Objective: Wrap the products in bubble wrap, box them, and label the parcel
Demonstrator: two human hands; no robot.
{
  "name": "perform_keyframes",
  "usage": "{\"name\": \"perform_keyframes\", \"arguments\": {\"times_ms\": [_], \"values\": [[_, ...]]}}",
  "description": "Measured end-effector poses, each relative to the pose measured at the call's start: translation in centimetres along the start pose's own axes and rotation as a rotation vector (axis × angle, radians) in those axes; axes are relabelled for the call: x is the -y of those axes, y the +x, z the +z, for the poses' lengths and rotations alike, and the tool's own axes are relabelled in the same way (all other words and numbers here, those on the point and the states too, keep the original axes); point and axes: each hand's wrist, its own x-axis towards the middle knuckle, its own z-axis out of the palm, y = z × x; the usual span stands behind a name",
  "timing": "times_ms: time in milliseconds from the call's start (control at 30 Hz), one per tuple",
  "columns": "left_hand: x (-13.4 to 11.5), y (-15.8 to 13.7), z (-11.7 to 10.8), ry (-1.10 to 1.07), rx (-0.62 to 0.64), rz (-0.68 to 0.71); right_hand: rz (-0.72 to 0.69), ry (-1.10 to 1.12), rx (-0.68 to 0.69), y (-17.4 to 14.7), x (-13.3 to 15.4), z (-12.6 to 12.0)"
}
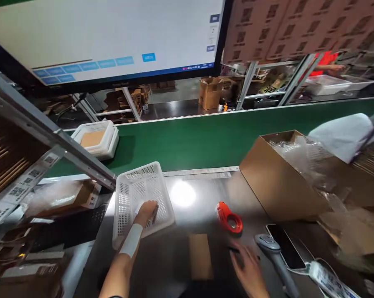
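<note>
My left hand (147, 212) reaches into a white perforated plastic basket (165, 203), which sits tilted at the left of the metal table. Its fingers are curled around something dark that I cannot make out. My right hand (248, 265) is low over the table at the right, slightly blurred, fingers apart. A thin dark object (233, 249) lies at its fingertips; contact is unclear. Between the hands rests a flat brown cardboard piece (201, 256). Just beyond my right hand is a red tape dispenser (228, 218).
A grey handheld scanner (272, 248) and a phone (286, 246) lie right. Behind them stands an open carton (276, 178) with bubble wrap. A green conveyor belt (180, 140) crosses behind the table, carrying stacked white baskets (107, 142). A monitor (112, 41) hangs above.
</note>
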Motion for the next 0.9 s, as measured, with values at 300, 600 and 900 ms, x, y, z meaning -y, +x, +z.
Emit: {"name": "perform_keyframes", "arguments": {"times_ms": [300, 600, 900], "values": [[0.8, 0.1, -1.4, 0.006, 0.022, -0.047, 0.044, 0.062, 0.1, -2.7, 2.8, 0.5], [0.1, -1.7, -4.0, -0.316, -0.248, -0.275, 0.208, 0.186, 0.078, -3.2, 5.4, -2.4], [-13.9, -10.0, -4.5, -1.39, -0.336, 0.01, 0.333, 0.701, 0.118, 8.1, 13.9, -1.6]]}}
